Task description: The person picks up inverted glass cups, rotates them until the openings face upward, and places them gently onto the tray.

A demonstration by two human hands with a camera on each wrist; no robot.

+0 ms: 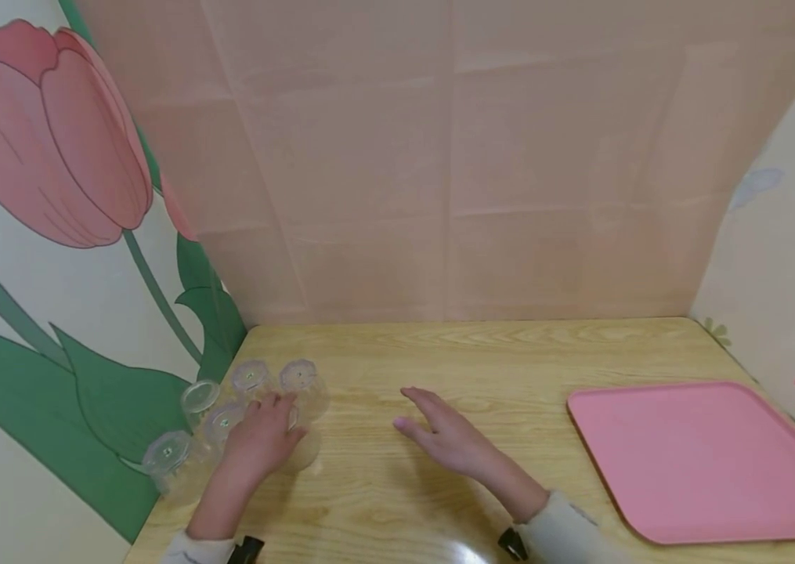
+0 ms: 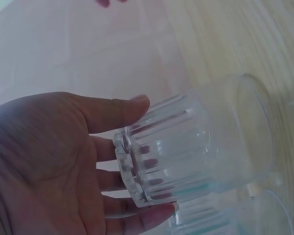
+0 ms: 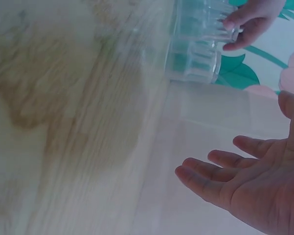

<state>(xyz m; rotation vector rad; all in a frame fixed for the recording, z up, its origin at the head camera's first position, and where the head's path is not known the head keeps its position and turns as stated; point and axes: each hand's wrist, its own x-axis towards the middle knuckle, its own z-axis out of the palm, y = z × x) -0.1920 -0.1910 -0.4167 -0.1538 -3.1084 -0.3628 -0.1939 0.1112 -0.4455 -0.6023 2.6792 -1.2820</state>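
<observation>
My left hand [image 1: 261, 440] is at a group of clear faceted drinking glasses on the left side of the table. Its thumb and fingers hold the base end of one upside-down drinking glass [image 2: 191, 147], whose rim is down at the tabletop. Around that hand stand several more upturned glasses, among them a far one [image 1: 301, 381] and a near left one [image 1: 170, 458]. In the left wrist view a neighbouring glass [image 2: 225, 215] lies close beside the held one. My right hand [image 1: 449, 435] hovers over the middle of the table, fingers extended, holding nothing.
A pink tray [image 1: 707, 462] lies on the right of the wood-grain table [image 1: 383, 501]. Behind the table hangs a pink sheet [image 1: 453, 172]. A wall with painted tulips [image 1: 52, 133] borders the left, close to the glasses; a pale wall [image 1: 792, 211] borders the right.
</observation>
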